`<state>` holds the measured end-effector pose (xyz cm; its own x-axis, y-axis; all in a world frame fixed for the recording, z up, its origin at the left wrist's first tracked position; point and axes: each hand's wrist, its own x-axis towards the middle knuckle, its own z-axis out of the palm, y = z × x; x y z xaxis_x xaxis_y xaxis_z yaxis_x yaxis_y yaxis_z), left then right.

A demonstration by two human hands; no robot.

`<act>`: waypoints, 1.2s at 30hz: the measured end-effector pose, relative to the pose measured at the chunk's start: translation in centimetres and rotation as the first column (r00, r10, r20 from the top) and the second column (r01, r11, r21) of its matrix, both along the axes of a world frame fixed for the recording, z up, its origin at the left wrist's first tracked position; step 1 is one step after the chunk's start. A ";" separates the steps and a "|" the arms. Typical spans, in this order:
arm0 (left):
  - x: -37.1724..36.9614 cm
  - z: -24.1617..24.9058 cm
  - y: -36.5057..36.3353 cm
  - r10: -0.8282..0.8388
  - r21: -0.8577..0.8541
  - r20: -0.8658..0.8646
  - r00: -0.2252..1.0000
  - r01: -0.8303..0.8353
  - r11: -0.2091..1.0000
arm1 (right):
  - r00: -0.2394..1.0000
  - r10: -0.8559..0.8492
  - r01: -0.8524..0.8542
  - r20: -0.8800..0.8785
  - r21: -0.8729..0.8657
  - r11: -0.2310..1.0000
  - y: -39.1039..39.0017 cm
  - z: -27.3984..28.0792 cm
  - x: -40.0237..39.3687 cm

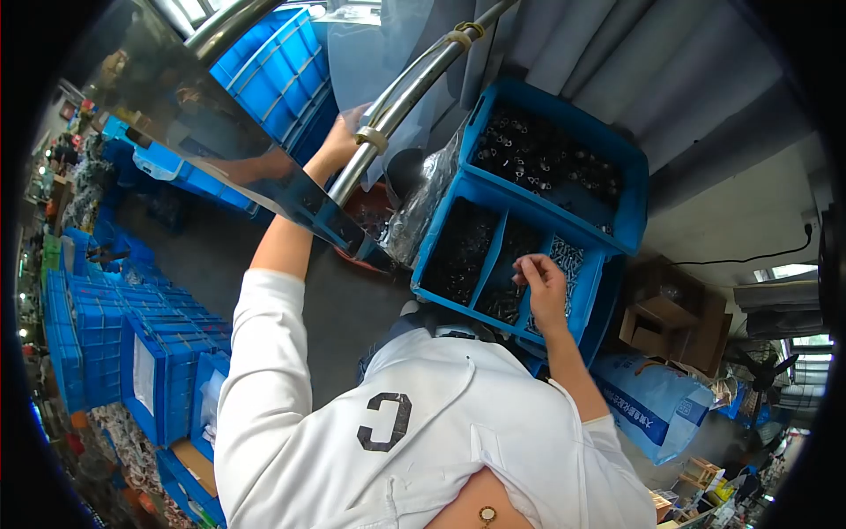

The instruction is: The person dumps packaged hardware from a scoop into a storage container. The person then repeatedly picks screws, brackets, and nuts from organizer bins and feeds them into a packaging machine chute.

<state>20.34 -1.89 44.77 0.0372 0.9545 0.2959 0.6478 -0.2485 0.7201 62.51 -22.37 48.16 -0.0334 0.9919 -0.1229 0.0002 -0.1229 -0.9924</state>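
My right hand (545, 289) is over a divided blue bin (493, 181), thumb and fingertips pinched together. Whatever they hold is too small to make out. Beneath and beside it, one compartment holds silvery screw-like pieces (567, 257); the others hold dark small parts (463, 242). My left hand (337, 145) reaches forward beside a slanted metal pole (388, 119), its fingers largely hidden behind the pole and clear plastic sheeting. A second blue tray (641, 189) adjoins the divided bin on its far side, filled with black parts and shiny rings.
A reddish basin (361, 263) and a crumpled clear plastic bag (423, 207) lie between my arms. Blue crates (163, 344) are stacked at the left. To the right are cardboard boxes (674, 309) and a blue-and-white sack (652, 406). Grey curtains (634, 70) hang ahead.
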 end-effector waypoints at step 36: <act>-5.7 7.1 -10.7 0.243 -0.403 0.702 0.669 0.092 0.911 | 0.329 0.902 -0.933 0.279 -0.053 0.357 30.6 6.5 -28.1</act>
